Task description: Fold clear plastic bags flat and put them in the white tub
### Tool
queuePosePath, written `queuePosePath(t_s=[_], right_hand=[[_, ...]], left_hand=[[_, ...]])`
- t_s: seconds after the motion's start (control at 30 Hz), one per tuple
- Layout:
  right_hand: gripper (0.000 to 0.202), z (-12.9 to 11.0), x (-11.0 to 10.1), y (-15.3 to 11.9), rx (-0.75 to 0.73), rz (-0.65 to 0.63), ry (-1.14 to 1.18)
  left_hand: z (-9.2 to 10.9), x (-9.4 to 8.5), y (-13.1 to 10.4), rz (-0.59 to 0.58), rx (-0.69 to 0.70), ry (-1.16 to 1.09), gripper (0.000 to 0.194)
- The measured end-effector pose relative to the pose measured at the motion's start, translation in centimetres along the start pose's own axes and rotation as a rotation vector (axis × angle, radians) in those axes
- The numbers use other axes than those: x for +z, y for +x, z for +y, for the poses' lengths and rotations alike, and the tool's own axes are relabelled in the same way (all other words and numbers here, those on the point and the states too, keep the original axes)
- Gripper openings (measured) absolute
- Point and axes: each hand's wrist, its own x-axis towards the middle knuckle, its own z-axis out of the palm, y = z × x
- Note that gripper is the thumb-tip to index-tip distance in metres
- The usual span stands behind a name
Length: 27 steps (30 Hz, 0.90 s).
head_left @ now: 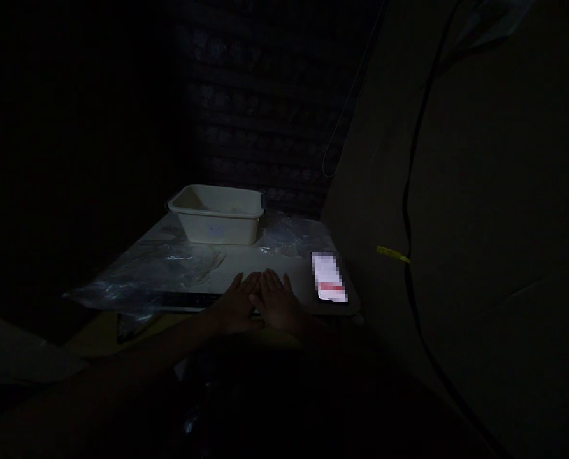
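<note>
I see the left hand (239,305) and right hand (280,306) open, flat, together at the table's (236,260) near edge, gripping nothing. The phone (329,277) lies at right, the tub (220,229) beyond. It seems a pause; a next move would need lifting them.

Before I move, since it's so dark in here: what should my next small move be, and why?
Perhaps slide your right hand toward the lit phone: it is the brightest thing in view and lies to that hand's right; the hand looks empty.
</note>
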Motion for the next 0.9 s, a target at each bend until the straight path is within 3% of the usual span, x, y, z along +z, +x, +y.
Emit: queuePosePath(t_s=[0.27,0.5,0.9], right_hand=[[0.06,-0.3,-0.1,0.0,0.035,-0.015,-0.01],[0.062,-0.1,0.0,0.1,0.031,-0.032,0.007],[0.056,0.3,-1.0,0.6,0.037,-0.08,0.041]], left_hand=[[0.5,-0.4,-0.1,-0.048,-0.029,0.034,0.084],[0.3,-0.1,0.0,-0.02,-0.025,0.031,0.082],[0.9,-1.2,0.0,-0.059,-0.052,0.004,0.075]])
